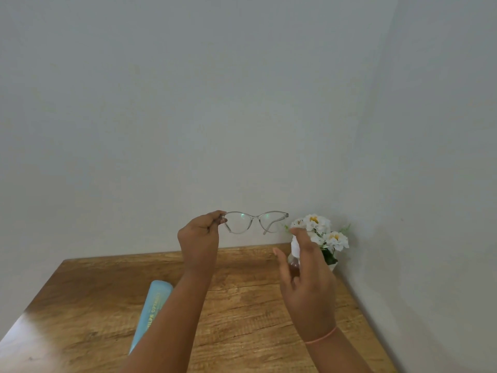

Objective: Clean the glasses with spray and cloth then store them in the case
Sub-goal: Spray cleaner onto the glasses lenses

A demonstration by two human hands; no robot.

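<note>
My left hand pinches the left hinge end of clear-framed glasses and holds them up in front of the wall, lenses facing me, temples folded out toward me. My right hand grips a small spray bottle with a white top, index finger on the nozzle, just right of and below the glasses. Most of the bottle is hidden by the fingers. A light blue glasses case lies shut on the wooden table, partly behind my left forearm. No cloth is in view.
A small pot of white artificial flowers stands at the table's back right corner, right behind the spray bottle. Grey walls close in behind and on the right. A bright patch of light falls on the table's left front.
</note>
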